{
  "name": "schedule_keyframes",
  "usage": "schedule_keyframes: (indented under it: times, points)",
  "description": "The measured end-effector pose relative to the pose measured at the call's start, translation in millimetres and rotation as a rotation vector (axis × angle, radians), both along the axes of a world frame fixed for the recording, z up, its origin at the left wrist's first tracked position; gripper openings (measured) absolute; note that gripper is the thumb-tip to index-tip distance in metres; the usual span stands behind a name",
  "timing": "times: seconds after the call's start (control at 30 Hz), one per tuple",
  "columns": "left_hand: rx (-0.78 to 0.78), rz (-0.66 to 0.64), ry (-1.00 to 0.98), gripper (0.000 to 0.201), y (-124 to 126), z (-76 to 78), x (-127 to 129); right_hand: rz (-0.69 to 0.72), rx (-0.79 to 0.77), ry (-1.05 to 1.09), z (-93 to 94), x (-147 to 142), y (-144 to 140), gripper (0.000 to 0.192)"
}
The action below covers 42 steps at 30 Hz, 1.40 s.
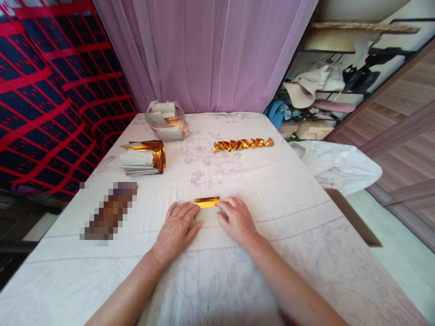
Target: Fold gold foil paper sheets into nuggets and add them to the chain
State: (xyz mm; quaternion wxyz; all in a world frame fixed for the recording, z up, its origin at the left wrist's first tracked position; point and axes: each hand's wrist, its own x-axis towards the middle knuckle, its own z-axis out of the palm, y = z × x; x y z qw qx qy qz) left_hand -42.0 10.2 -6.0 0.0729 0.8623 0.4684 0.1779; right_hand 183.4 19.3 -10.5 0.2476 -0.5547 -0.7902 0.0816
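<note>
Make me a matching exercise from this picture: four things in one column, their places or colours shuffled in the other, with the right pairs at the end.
Things
1. Gold-edged paper sheet
2. Row of folded gold pieces
3. Clear bag
4. Curtain

Places or colours
A. Purple, hanging beyond the table
B. On the right of the table's far half
C. Between the left hand and the right hand
D. Near the table's far left corner, with papers inside

Right pairs: 1-C, 2-B, 3-D, 4-A
</note>
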Motion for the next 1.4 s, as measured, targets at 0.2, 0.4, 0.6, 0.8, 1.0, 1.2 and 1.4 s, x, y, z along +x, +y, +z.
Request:
schedule_keyframes:
  times: [0.2, 0.4, 0.6, 0.8, 1.0, 1.2, 1.4]
  points:
    - [-0.006, -0.005, -0.023, 0.038, 0.1, 0.4, -0.5, 0.007, 0.035, 0.049, -2.7, 0.9, -0.4, 0.015]
    - [0.005, -0.015, -0.028, 0.04, 0.3, -0.3, -1.4, 0.018, 0.09, 0.052, -3.3, 0.8, -2.8, 0.018]
    - [0.041, 0.005, -0.044, 0.045, 0.2, -3.8, -2.1, 0.019, 0.138, 0.022, -2.6, 0.1, -4.4, 0.017]
    - [0.025, 0.029, -0.071, 0.041, 0.7, -4.0, -2.5, 0.092, 0.163, 0.193, -3.6, 2.0, -6.6, 0.02]
    - [0.005, 0.012, -0.074, 0.044, 0.0, -1.8, -4.4, 0.196, 0.121, 0.268, -1.2, 11.9, -10.9, 0.022]
    - [-0.019, -0.039, -0.014, 0.049, -1.6, 1.9, -6.7, 0.319, 0.026, 0.212, 8.8, 21.0, -12.7, 0.02]
    - [0.001, -0.035, 0.03, 0.051, -1.6, 2.1, -5.4, 0.267, 0.014, 0.208, 9.1, 21.0, -10.0, 0.01]
